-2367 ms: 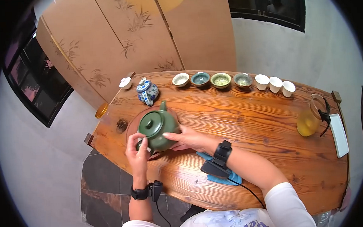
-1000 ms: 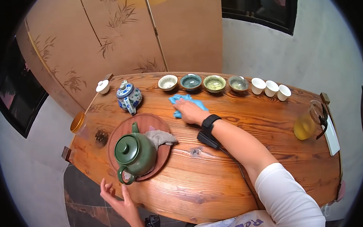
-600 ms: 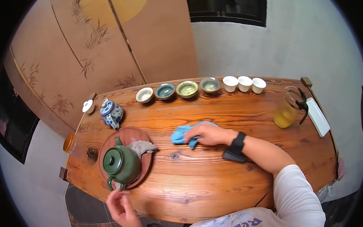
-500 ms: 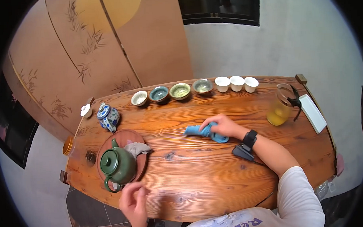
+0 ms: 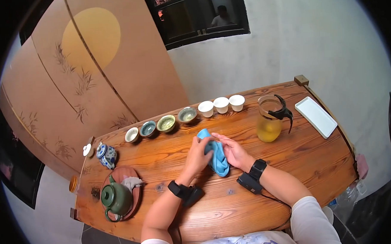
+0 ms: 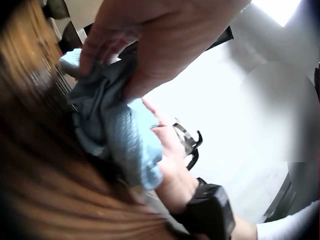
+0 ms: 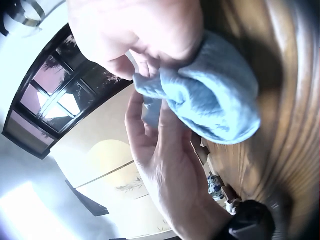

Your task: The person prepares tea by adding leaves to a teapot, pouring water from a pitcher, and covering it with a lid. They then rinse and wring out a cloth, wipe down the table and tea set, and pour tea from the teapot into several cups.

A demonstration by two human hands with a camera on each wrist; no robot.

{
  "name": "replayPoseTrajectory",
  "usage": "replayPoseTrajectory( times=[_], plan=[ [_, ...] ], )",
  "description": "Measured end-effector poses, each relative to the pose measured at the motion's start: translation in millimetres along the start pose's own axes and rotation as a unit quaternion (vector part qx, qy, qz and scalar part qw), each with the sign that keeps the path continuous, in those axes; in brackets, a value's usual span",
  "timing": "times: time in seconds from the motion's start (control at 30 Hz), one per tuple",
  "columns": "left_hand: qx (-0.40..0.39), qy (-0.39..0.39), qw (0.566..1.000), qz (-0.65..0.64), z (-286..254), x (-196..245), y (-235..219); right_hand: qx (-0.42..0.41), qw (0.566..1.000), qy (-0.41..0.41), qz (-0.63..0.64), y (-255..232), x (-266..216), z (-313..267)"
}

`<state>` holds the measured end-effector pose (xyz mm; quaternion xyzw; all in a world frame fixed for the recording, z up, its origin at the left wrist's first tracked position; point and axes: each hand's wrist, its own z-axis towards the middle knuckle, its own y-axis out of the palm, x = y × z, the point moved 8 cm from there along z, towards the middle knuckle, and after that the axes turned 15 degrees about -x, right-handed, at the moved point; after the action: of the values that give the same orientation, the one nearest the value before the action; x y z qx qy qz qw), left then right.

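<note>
A blue cloth (image 5: 219, 160) is bunched above the middle of the wooden table, between both hands. My left hand (image 5: 198, 155) holds it from the left, its thumb and fingers pinching the folds; the left wrist view shows this grip on the cloth (image 6: 107, 107) close up. From the right, my right hand (image 5: 233, 153) lies against the cloth, palm turned towards it and fingers stretched along its far side. Seen from the right wrist, the cloth (image 7: 215, 95) hangs in a rounded fold beside the right hand (image 7: 145, 30), with the left hand (image 7: 167, 165) beyond.
A glass jug (image 5: 269, 126) of yellow liquid and a white tray (image 5: 316, 117) stand right. White cups (image 5: 221, 104) and glazed bowls (image 5: 166, 123) line the back edge. At left are a blue-and-white teapot (image 5: 106, 155) and a green teapot (image 5: 117, 198) on a round tray (image 5: 137, 200).
The green teapot was set down on the round tray and let go. My right hand wiped the table with the cloth, then lifted it; my left hand came over and took hold of it.
</note>
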<state>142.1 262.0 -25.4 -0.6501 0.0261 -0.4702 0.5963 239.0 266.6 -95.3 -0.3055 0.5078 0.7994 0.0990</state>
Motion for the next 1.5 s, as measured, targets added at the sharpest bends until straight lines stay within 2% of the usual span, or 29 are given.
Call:
replayPoseTrajectory(
  times=[0.03, 0.1, 0.17, 0.27, 0.3, 0.33, 0.37, 0.43, 0.47, 0.5, 0.57, 0.63, 0.7, 0.77, 0.83, 0.9, 0.97, 1.03, 1.07, 1.1, 1.13, 1.17, 1.2, 1.27, 1.3, 1.37, 1.4, 1.43, 1.5],
  plan=[
    [0.011, 0.0, 1.0, -0.012, 6.6, -8.5, -2.0, 0.003, 1.0, -0.003, 0.003, -1.4, -2.5, -0.6],
    [0.061, -0.004, 0.998, -0.005, 17.9, -26.3, -13.8, 0.025, 0.993, 0.02, -0.117, -1.5, -11.4, -4.6],
    [0.072, -0.007, 0.997, 0.006, 29.5, -30.7, -29.3, 0.061, 0.972, -0.005, -0.225, -5.0, -27.1, -7.8],
    [0.092, -0.015, 0.993, 0.076, 45.1, -36.6, -30.1, 0.119, 0.968, -0.032, -0.221, -32.7, -29.1, -9.4],
    [0.064, -0.054, 0.995, 0.057, 49.7, -48.2, -24.8, 0.124, 0.94, -0.071, -0.31, -33.5, -35.4, -9.8],
    [0.065, -0.053, 0.995, 0.062, 49.8, -47.8, -20.1, 0.126, 0.903, -0.107, -0.396, -28.9, -43.6, -12.3],
    [0.067, -0.052, 0.994, 0.067, 47.1, -47.9, -15.8, 0.129, 0.902, -0.108, -0.398, -31.4, -45.4, -14.8],
    [-0.01, 0.019, 1.0, 0.02, 44.9, -38.0, 4.2, 0.105, 0.848, -0.08, -0.512, -20.7, -48.3, -14.8],
    [-0.057, 0.032, 0.997, 0.037, 40.9, -33.5, 14.6, 0.094, 0.862, -0.054, -0.494, -16.5, -44.8, -15.7],
    [-0.127, -0.003, 0.988, 0.083, 36.3, -35.8, 26.9, 0.094, 0.863, -0.053, -0.494, -11.1, -46.4, -17.4],
    [-0.206, -0.022, 0.97, 0.126, 32.2, -39.4, 41.4, 0.058, 0.825, -0.009, -0.562, -1.2, -41.0, -14.8],
    [-0.205, -0.014, 0.97, 0.131, 30.4, -42.4, 45.4, 0.047, 0.821, -0.021, -0.569, 0.4, -39.9, -13.8],
    [-0.203, -0.002, 0.97, 0.136, 30.2, -45.6, 44.8, 0.028, 0.797, -0.009, -0.603, 7.4, -41.4, -14.0],
    [-0.226, 0.056, 0.966, 0.114, 27.2, -39.3, 49.4, 0.02, 0.798, 0.002, -0.603, 7.5, -39.1, -14.2],
    [-0.214, 0.074, 0.969, 0.101, 24.1, -34.9, 48.6, 0.036, 0.847, -0.017, -0.53, -1.5, -36.2, -13.7],
    [-0.247, 0.116, 0.962, -0.009, 17.5, -27.2, 55.5, 0.026, 0.859, -0.011, -0.51, -1.7, -34.4, -13.4],
    [-0.226, 0.114, 0.967, -0.014, 14.9, -21.6, 54.2, 0.022, 0.872, -0.003, -0.489, -0.9, -35.0, -13.4],
    [-0.15, 0.06, 0.976, -0.144, 19.4, -32.0, 47.7, 0.013, 0.915, 0.011, -0.404, -1.9, -34.0, -13.2],
    [-0.113, 0.021, 0.976, -0.184, 17.6, -37.3, 47.2, 0.008, 0.92, -0.01, -0.391, -0.5, -36.0, -13.3],
    [-0.123, 0.034, 0.974, -0.185, 17.1, -39.8, 55.1, 0.005, 0.941, -0.013, -0.34, -3.2, -34.8, -12.9],
    [-0.094, 0.03, 0.945, -0.313, 18.5, -54.4, 59.0, 0.01, 0.951, -0.011, -0.31, -1.3, -35.4, -14.0],
    [-0.066, 0.021, 0.897, -0.436, 23.1, -60.0, 59.5, 0.013, 0.96, -0.009, -0.279, 0.9, -35.7, -14.7],
    [-0.078, 0.029, 0.895, -0.437, 26.7, -57.5, 61.8, 0.011, 0.966, -0.012, -0.257, 3.1, -35.3, -14.7],
    [-0.017, -0.01, 0.805, -0.593, 19.9, -59.5, 57.2, -0.003, 0.979, -0.021, -0.201, 9.7, -32.7, -14.1],
    [-0.014, -0.014, 0.804, -0.594, 20.1, -59.7, 58.2, -0.003, 0.98, -0.016, -0.198, 11.4, -32.2, -15.5],
    [0.033, 0.023, 0.76, -0.649, 20.9, -63.4, 49.5, 0.006, 0.979, -0.006, -0.205, 12.8, -30.2, -13.5],
    [0.032, 0.032, 0.762, -0.646, 21.1, -70.9, 48.4, 0.013, 0.972, 0.014, -0.233, 8.8, -28.0, -12.6],
    [0.081, 0.016, 0.748, -0.659, 19.0, -80.3, 48.9, 0.0, 0.975, 0.007, -0.222, 6.9, -25.9, -11.8],
    [0.077, 0.016, 0.739, -0.67, 18.7, -77.8, 48.1, -0.012, 0.967, 0.036, -0.254, 11.9, -22.3, -11.8]
  ],
)
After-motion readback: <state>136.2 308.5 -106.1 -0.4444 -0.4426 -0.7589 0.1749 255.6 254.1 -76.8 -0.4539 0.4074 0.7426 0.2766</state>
